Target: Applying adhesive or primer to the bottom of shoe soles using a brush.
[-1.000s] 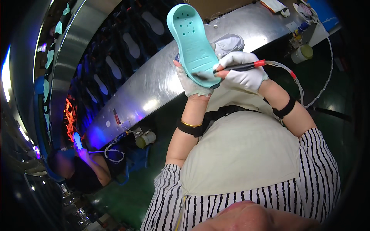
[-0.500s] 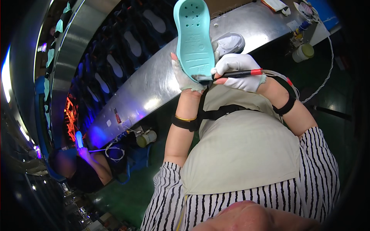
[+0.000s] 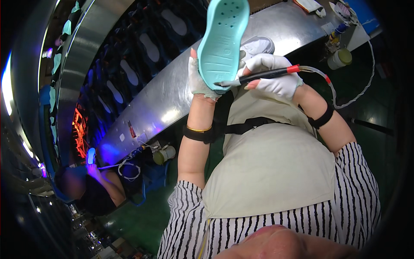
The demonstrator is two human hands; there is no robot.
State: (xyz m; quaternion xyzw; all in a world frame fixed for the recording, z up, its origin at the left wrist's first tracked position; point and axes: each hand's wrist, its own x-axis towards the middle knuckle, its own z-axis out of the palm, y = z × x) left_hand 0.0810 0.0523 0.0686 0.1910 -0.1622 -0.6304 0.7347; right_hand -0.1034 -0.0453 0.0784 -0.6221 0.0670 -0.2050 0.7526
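A turquoise shoe sole (image 3: 222, 47) with small holes at its far end stands raised in front of me. My left hand (image 3: 201, 77), in a white glove with bare fingertips, grips the sole from its left side and beneath. Between the fingers of my right hand (image 3: 276, 77), gloved likewise, is a brush (image 3: 263, 77) with a black handle, red bands and a thin hose at its rear. The brush's pale tip touches the near end of the sole's inner face. A white shoe (image 3: 258, 45) lies on the metal bench (image 3: 172, 95) beyond my right hand.
Left of the bench runs a dark line with several grey soles (image 3: 150, 48). A co-worker (image 3: 101, 185) at lower left holds a blue-lit sole (image 3: 91, 156). A red-and-black tool (image 3: 131, 129) lies on the bench. The clear hose (image 3: 334, 97) loops down at right, near a lidded pot (image 3: 339, 59).
The sole and my left hand have shifted slightly, the sole's far end swinging right. My right hand has turned a little, tilting the brush, whose tip stays at the sole's near end.
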